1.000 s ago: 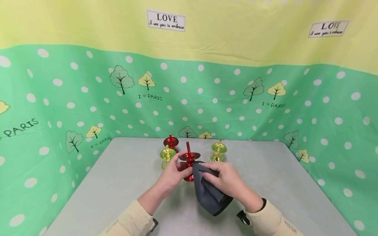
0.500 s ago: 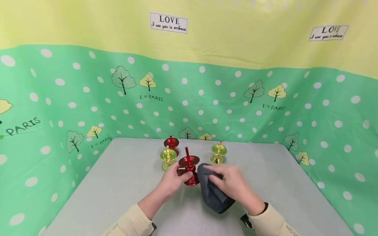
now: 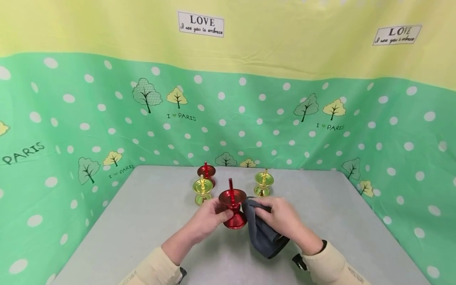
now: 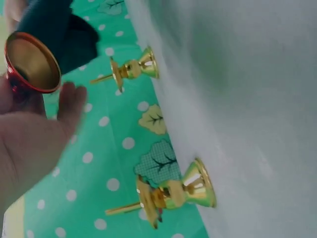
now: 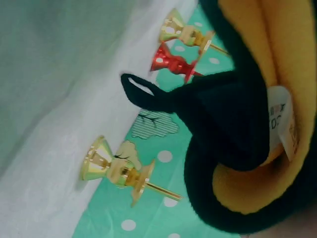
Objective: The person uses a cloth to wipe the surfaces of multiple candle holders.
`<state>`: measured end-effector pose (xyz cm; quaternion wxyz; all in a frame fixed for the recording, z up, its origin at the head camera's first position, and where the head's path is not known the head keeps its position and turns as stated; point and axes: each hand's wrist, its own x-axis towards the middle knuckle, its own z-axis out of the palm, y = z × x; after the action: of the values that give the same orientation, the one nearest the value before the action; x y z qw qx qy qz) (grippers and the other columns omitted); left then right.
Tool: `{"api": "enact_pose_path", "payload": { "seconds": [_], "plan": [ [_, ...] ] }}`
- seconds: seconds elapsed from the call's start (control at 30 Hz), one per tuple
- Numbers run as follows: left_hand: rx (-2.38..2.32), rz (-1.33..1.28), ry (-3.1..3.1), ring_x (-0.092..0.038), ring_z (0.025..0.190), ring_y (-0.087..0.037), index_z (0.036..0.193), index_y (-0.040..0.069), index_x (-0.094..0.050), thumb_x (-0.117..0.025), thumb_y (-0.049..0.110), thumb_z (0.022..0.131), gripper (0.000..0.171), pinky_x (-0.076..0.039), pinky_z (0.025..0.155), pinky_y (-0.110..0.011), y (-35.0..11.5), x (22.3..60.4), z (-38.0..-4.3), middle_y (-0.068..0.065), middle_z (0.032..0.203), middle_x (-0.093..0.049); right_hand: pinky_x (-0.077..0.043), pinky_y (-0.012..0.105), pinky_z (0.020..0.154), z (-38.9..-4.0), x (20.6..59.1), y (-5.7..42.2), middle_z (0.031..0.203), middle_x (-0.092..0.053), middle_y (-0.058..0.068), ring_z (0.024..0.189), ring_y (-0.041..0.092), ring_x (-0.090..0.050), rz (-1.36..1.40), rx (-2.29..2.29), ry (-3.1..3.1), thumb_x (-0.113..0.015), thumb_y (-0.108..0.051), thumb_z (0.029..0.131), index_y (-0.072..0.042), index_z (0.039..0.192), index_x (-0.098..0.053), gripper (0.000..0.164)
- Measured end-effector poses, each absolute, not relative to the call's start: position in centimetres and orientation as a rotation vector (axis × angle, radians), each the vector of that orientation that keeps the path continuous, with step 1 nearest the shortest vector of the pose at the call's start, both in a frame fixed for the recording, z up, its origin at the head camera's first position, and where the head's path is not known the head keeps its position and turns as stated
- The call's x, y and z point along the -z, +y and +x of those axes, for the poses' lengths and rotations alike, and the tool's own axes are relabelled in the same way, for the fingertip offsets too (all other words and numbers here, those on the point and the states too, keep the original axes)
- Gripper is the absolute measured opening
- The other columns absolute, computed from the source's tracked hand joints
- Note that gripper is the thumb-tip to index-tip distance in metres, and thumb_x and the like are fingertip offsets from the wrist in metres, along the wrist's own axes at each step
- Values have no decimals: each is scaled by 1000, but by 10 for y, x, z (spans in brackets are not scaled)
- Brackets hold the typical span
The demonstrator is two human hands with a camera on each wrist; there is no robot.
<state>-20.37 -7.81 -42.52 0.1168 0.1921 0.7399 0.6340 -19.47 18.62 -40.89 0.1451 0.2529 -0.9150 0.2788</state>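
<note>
My left hand (image 3: 206, 219) grips a shiny red candle holder (image 3: 235, 221) by its stem, with the spike pointing up. In the left wrist view the hollow, gold-coloured underside of its base (image 4: 34, 62) faces the camera. A dark grey cloth (image 3: 265, 239) is pinched in my right hand (image 3: 283, 217) and hangs below the fingers. Its upper edge meets the right side of the red holder's stem. The right wrist view shows the cloth's yellow inner face (image 5: 292, 44), a white label (image 5: 282, 121) and a hanging loop (image 5: 143, 91).
Behind the left hand stand a gold candle holder (image 3: 202, 188) and another red candle holder (image 3: 206, 172). A second gold candle holder (image 3: 263, 182) is upright beyond the right hand. The grey table (image 3: 142, 221) ends at a green dotted curtain (image 3: 242, 118).
The red candle holder has come lower and a little to the right in the left hand. The cloth drew off it half a second ago and now touches it again, farther right.
</note>
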Motion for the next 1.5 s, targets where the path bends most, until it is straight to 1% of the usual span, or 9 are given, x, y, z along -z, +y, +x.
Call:
{"api": "enact_pose_path", "payload": {
  "seconds": [0.17, 0.37, 0.5, 0.73, 0.9, 1.03, 1.3, 1.4, 1.5],
  "plan": [
    [-1892, 459, 2214, -68, 124, -27, 134, 2, -70, -73, 9, 100, 34, -56, 106, -43, -84, 429, -210, -18, 130, -75, -64, 37, 90, -187, 405, 182, 119, -82, -1, 109, 18, -78, 900, -862, -2539, -82, -16, 94, -25, 126, -81, 33],
    [-1823, 596, 2088, -69, 114, -16, 139, -1, -66, -73, 13, 101, 41, -55, 100, -33, -91, 428, -210, -18, 128, -74, -63, 31, 86, -191, 405, 184, 112, -83, 2, 102, 13, -76, 1031, -974, -2620, -74, -9, 98, -15, 123, -82, 26],
    [-1814, 573, 2074, -68, 115, -15, 139, -2, -65, -74, 17, 101, 43, -54, 100, -32, -92, 430, -211, -17, 130, -74, -63, 31, 84, -192, 407, 186, 114, -83, 5, 102, 17, -79, 900, -898, -2681, -74, -11, 99, -14, 122, -82, 25],
    [-2106, 194, 2153, -73, 114, -18, 135, 6, -71, -84, 19, 94, 44, -56, 95, -30, -78, 432, -214, -13, 124, -79, -66, 39, 83, -178, 412, 168, 117, -82, 5, 101, 21, -80, 772, -652, -2428, -88, -19, 88, -27, 125, -81, 39],
    [-2190, 151, 2185, -75, 107, -17, 133, 7, -72, -88, 20, 91, 46, -62, 90, -30, -65, 429, -211, -14, 120, -80, -65, 36, 75, -175, 417, 156, 113, -80, 4, 92, 19, -79, 813, -519, -2287, -93, -23, 83, -27, 124, -82, 43],
    [-2120, 192, 2225, -72, 107, -17, 128, 4, -75, -83, 17, 95, 37, -60, 95, -34, -63, 424, -206, -14, 121, -79, -65, 38, 74, -176, 420, 156, 112, -80, 4, 90, 20, -79, 765, -528, -2279, -95, -19, 79, -27, 122, -82, 45],
    [-1915, 416, 2275, -70, 107, -15, 122, -1, -77, -77, 6, 95, 28, -56, 96, -33, -69, 420, -206, -16, 119, -80, -64, 33, 75, -183, 416, 173, 111, -82, 4, 93, 17, -79, 789, -634, -2496, -86, -15, 89, -21, 119, -83, 31],
    [-1894, 445, 2263, -72, 116, -17, 123, -1, -77, -76, 10, 97, 28, -56, 105, -40, -70, 420, -206, -15, 121, -80, -63, 34, 77, -189, 415, 182, 111, -83, 3, 96, 17, -79, 657, -631, -2607, -83, -15, 92, -21, 120, -83, 28],
    [-1940, 349, 2251, -72, 114, -17, 123, 1, -77, -78, 16, 98, 29, -55, 106, -42, -68, 421, -207, -12, 117, -81, -64, 38, 77, -190, 416, 186, 111, -83, 3, 98, 19, -79, 525, -591, -2601, -85, -15, 90, -24, 120, -83, 31]
  ]
}}
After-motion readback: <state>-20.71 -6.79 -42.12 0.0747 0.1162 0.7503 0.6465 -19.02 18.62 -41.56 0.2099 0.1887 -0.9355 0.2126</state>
